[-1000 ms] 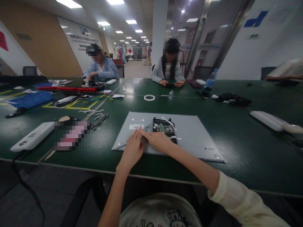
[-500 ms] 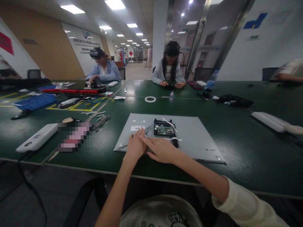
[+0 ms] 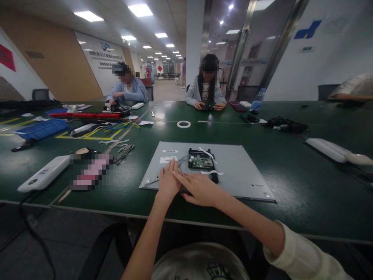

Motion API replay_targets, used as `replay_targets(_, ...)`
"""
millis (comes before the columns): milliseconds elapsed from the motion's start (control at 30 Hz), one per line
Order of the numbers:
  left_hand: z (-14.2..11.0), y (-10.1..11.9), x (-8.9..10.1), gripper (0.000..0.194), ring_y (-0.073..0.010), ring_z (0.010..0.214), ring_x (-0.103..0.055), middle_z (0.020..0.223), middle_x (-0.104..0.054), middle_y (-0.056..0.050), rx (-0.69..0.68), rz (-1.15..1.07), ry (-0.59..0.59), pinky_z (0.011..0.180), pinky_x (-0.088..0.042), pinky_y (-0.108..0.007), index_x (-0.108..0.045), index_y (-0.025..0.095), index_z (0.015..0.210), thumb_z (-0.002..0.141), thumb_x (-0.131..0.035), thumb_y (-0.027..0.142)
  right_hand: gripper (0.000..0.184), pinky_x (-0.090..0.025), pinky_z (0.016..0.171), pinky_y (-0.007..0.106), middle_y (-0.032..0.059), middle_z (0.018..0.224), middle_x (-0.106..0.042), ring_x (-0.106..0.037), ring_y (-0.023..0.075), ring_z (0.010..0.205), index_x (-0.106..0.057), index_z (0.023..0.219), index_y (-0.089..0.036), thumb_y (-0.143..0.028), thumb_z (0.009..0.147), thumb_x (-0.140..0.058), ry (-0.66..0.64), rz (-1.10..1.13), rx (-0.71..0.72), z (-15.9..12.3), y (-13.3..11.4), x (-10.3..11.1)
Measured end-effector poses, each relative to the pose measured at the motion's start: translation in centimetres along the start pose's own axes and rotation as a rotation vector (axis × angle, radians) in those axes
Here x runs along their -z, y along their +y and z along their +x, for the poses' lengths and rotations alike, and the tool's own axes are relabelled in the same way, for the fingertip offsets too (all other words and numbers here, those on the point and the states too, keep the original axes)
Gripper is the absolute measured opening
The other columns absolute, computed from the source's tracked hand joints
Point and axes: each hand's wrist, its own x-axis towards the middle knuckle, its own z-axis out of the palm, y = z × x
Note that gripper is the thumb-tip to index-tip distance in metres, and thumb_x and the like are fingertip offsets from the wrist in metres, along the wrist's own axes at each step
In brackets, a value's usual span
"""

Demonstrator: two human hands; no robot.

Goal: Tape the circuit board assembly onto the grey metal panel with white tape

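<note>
A flat grey display panel (image 3: 236, 171) lies on the green table. On it, a green circuit board (image 3: 201, 161) sits in a black frame, with a white tape strip (image 3: 209, 154) across its upper right and another tape strip (image 3: 212, 172) below. My left hand (image 3: 169, 179) rests on the panel's left part, fingers stretched out over a grey cable (image 3: 152, 182). Against it lies my right hand (image 3: 201, 188), its index finger touching the left hand and its thumb apart underneath. What lies beneath the fingers is hidden.
A white tape roll (image 3: 183, 124) lies beyond the panel. To the left are a white power bank (image 3: 43, 173), a blurred pink object (image 3: 92, 171), scissors-like metal pieces (image 3: 124, 153) and a blue tray (image 3: 42, 128). Another white device (image 3: 325, 149) lies right. Two people sit across the table.
Both hands stay together at the same place on the panel. The view has shifted slightly, and the board and tape strips look unchanged.
</note>
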Motion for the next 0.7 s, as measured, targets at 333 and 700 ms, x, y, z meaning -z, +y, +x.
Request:
replay_targets(333, -0.1, -0.4, 0.1, 0.05, -0.0229, 0.137, -0.024, 0.148, -0.026, -0.012, -0.019, -0.033, -0.011, 0.107, -0.027, -0.046, -0.032, 0.011, 0.138, 0.094, -0.028, 0.033, 0.064, -0.046, 0.084, 0.041, 0.0214, 0.123, -0.051, -0.056, 0.0267, 0.102, -0.028, 0.141, -0.009, -0.033, 0.085, -0.046, 0.02, -0.067, -0.002, -1.0, -0.5, -0.2)
replay_targets(700, 0.3, -0.2, -0.9, 0.056, -0.0253, 0.135, -0.028, 0.144, -0.034, -0.015, 0.007, -0.084, 0.096, 0.106, -0.026, -0.047, -0.032, 0.012, 0.137, 0.09, -0.04, 0.04, 0.034, -0.048, 0.081, 0.034, 0.0081, 0.104, -0.065, -0.062, 0.0186, 0.09, -0.057, 0.118, -0.017, -0.027, 0.09, -0.04, 0.301, 0.023, -0.366, -5.7, 3.9, 3.1)
